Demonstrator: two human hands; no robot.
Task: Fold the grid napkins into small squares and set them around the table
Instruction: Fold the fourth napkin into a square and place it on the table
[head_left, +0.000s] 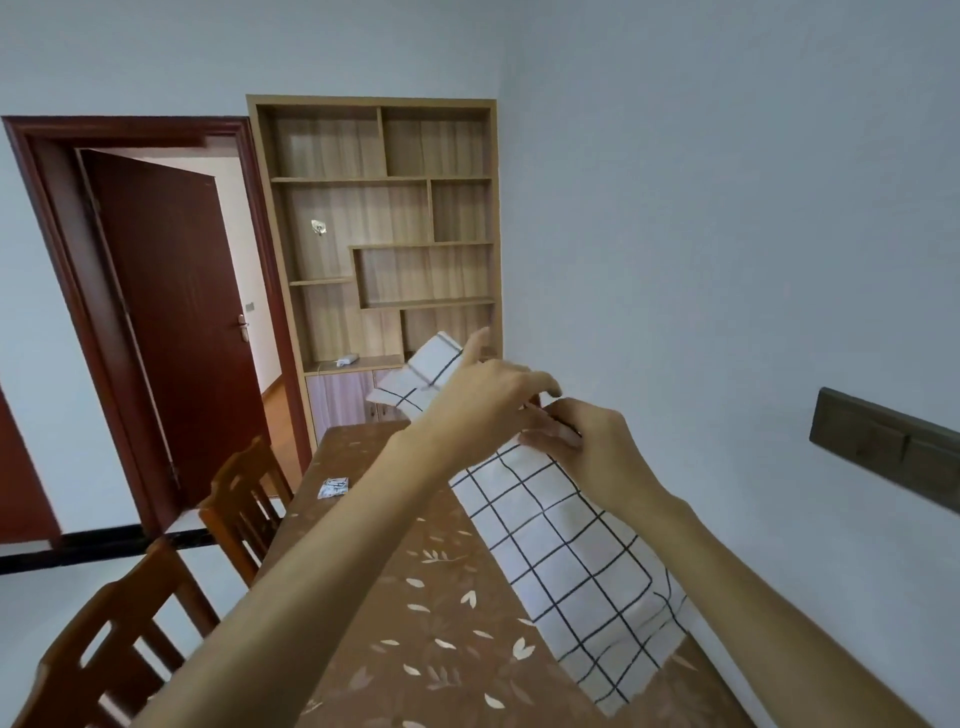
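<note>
Pinching the top edge of the grid napkin (571, 561) in the fingers of the left hand (483, 402) and right hand (592, 449), the person is dangling it over the counter (415, 597), probably needing to align its corners squarely before creasing.

The napkin (571, 561) is thin white cloth with a black grid, matt and softly creased, while the table (415, 623) wears a brown leaf-patterned cover, smooth with a faint sheen. The chairs (244, 499) are orange-brown wood under glossy varnish, and the door (171, 322) is dark red wood, smooth and semi-gloss, with a shiny metal handle (242, 328). The shelf unit (374, 234) shows pale matt wood grain against a flat, matt painted wall (727, 208).
</note>
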